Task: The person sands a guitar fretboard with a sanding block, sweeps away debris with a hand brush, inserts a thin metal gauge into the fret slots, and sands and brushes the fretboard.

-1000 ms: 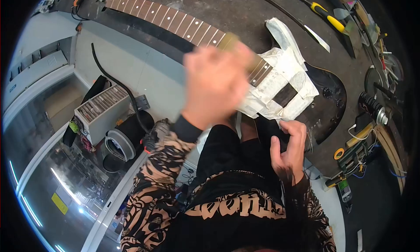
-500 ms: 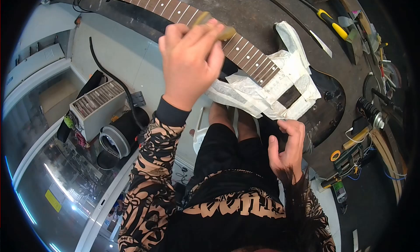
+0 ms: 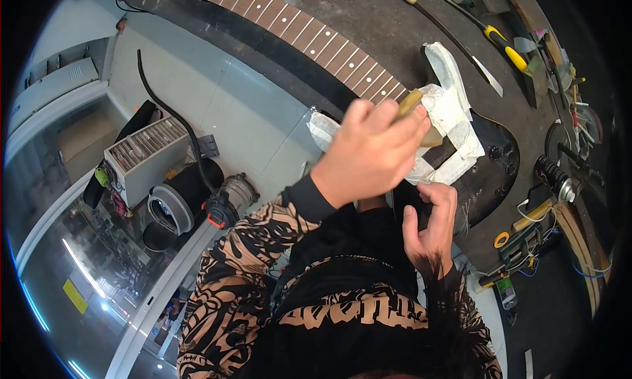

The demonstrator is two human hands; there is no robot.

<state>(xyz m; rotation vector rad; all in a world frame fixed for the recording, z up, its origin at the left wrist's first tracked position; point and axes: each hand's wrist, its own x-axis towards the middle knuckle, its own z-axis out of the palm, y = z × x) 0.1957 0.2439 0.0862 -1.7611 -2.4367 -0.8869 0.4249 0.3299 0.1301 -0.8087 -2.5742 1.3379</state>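
My left hand (image 3: 375, 149) grips a yellowish-brown block (image 3: 409, 104) over the body end of a guitar neck (image 3: 303, 33) with a brown fretboard, white dots and metal frets. Pale masking tape and paper (image 3: 454, 116) cover part of the dark guitar body (image 3: 490, 162) around the neck's end. Near the lower edge of the body rests my right hand (image 3: 432, 221), its fingers curled and thumb apart, with nothing visible in it.
A yellow-black screwdriver (image 3: 505, 49) and a long wooden-handled tool (image 3: 438, 27) lie on the dark workbench (image 3: 368, 14). Tape roll (image 3: 501, 239) and spring (image 3: 553, 175) are at right. A machine (image 3: 230, 201) and white box (image 3: 148, 158) stand at left.
My left hand has moved right and down along the fretboard with the block, from mid-neck to the taped body end. My right hand has stayed in nearly the same place.
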